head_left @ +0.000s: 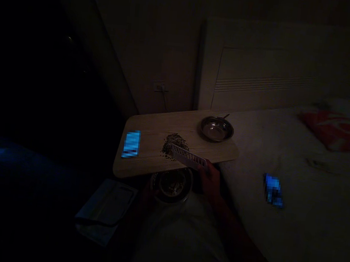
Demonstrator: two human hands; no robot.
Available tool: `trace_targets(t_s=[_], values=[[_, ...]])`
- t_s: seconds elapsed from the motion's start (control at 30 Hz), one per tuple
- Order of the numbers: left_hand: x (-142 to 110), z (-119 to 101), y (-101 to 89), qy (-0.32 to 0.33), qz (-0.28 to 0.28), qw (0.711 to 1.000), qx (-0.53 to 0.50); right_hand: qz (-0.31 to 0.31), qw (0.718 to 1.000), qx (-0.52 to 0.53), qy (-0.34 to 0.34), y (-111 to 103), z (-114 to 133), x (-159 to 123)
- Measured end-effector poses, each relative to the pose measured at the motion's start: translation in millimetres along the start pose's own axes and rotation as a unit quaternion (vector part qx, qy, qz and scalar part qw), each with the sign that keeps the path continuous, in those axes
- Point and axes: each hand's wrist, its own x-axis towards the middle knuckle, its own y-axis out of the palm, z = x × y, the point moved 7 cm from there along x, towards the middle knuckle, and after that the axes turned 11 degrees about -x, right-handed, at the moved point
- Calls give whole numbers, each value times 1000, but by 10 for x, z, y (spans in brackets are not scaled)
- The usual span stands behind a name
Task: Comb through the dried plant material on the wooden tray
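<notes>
My right hand [209, 177] is closed around one end of a flat white strip with a row of slots [189, 156], whose exact kind I cannot make out. Its far end touches a heap of small dark and pale grains, like seeds [175, 142], on a light wooden tabletop [150, 125]. Below the table's near edge, a round metal bowl [189, 187] sits by my lap with some bits inside. Very dimly, my left hand [152, 192] shows at the bowl's left side, seemingly gripping its rim.
A second shiny metal bowl [214, 140] with a handle sticking out stands at the table's right back. Blurred bright screens lie on the table [131, 144] and bed [273, 190]. A pale bag [106, 209] is lower left. A red item [339, 130] lies on the bed. The room is dark.
</notes>
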Motion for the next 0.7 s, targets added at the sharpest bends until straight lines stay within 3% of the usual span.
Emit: trace_targets(t_s=[0.3, 0.7], values=[[48, 64, -70, 1, 36, 999, 0, -3, 1000, 8, 9, 17, -26, 3], [65, 132, -172, -22, 14, 1000, -9, -8, 1000, 8, 13, 15, -40, 3]])
